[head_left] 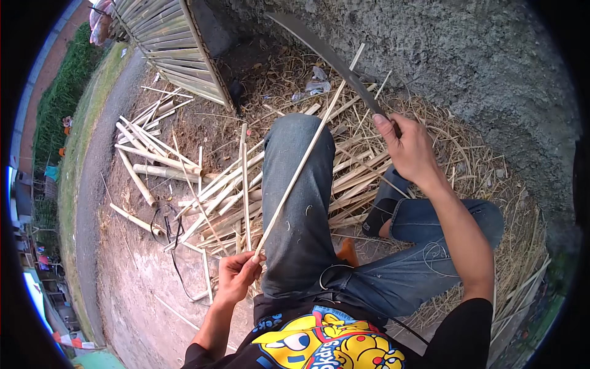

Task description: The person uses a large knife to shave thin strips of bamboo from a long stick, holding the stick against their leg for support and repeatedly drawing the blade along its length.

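Observation:
My left hand (237, 277) pinches the lower end of a long, thin bamboo strip (299, 169). The strip slants up across my jeans-clad knee toward the wall, its far end passing by the blade. In my right hand (410, 147) is the handle of a machete (332, 56), my fingers wrapped round it. Its long dark curved blade points up and to the left, crossing near the strip's upper part. Whether blade and strip touch, I cannot tell.
Split bamboo pieces (230, 190) lie heaped around my legs. Thin shavings (455, 144) cover the ground beside a rough grey wall (467, 55). A slatted bamboo panel (175, 49) stands at the upper left. Dark cord (175, 237) lies left of my knee.

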